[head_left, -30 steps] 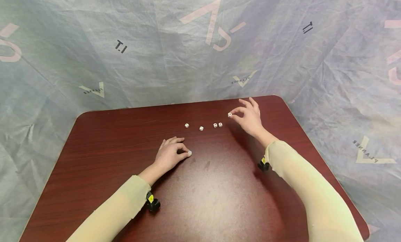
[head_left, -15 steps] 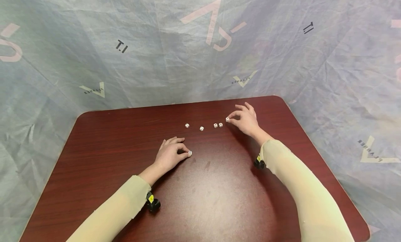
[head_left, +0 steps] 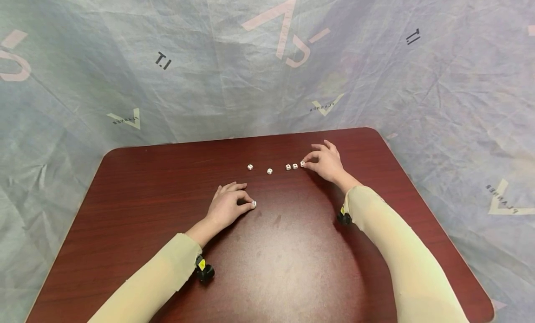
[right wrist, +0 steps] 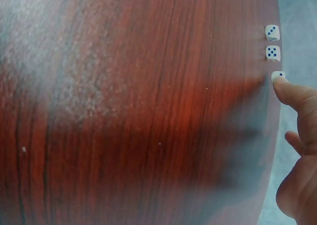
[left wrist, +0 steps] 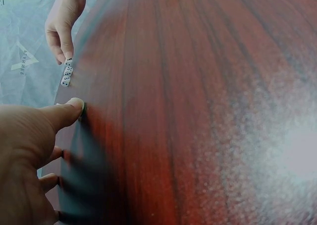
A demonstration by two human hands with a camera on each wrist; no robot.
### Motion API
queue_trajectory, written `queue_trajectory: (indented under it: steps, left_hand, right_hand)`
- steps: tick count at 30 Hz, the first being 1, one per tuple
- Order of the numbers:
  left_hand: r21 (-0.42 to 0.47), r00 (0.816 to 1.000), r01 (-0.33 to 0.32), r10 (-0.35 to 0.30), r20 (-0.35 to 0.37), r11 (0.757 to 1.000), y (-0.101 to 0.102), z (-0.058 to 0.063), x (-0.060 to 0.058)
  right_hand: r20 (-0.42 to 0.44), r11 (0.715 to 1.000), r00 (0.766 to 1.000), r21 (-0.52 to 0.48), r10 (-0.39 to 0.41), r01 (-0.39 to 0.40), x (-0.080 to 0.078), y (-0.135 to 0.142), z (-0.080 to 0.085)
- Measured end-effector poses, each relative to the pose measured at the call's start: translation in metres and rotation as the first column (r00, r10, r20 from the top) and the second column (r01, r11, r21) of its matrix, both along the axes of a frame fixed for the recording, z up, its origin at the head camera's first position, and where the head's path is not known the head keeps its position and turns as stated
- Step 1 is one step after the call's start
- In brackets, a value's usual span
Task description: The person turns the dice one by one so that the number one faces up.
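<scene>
From my head I count six dice: my left hand [head_left: 225,206] pinches one die [head_left: 253,204] between its fingers, my right hand [head_left: 327,163] pinches another die [head_left: 303,164] just beside a close pair [head_left: 295,166], and two spaced dice [head_left: 269,171] sit farther left. The desk [head_left: 276,258] spreads broadly towards me, its far edge beyond them. At my left wrist, my thumb [left wrist: 64,115] hides most of its die. At my right, one die is cut off above.

The bare left hand [left wrist: 25,148] extends its thumb; past the tip shows a thin pale edge of a small object [left wrist: 83,109], mostly hidden. Beyond that thumb, 3 white cubic dice [left wrist: 66,80] with dark pips sit in a row, the farthest touched by the fingertips of the bare right hand [left wrist: 66,24]. Beside the left fingers, shadow [left wrist: 91,160] darkens the glossy red-brown wood-grain table [left wrist: 153,101].
</scene>
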State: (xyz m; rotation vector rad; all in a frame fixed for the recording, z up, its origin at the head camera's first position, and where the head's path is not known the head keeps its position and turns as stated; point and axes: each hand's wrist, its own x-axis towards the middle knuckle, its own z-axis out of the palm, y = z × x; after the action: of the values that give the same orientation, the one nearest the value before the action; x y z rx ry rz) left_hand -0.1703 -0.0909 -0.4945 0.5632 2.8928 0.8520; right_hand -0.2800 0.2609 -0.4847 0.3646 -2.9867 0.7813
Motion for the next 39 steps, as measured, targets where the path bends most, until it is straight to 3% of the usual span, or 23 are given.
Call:
queue_trajectory:
  steps: [27,39]
  left_hand:
    - [0.006,1.000,-0.002,0.002,0.006,1.000,0.000,0.001,0.001]
    - [0.000,1.000,0.002,-0.002,-0.002,1.000,0.000,0.001,0.001]
  right_hand:
    - [-0.006,1.000,1.000,0.004,0.015,-0.015,0.003,0.000,-0.005]
    - [-0.035,0.999,0.999,-0.043,0.007,-0.008,0.008,0.005,0.007]
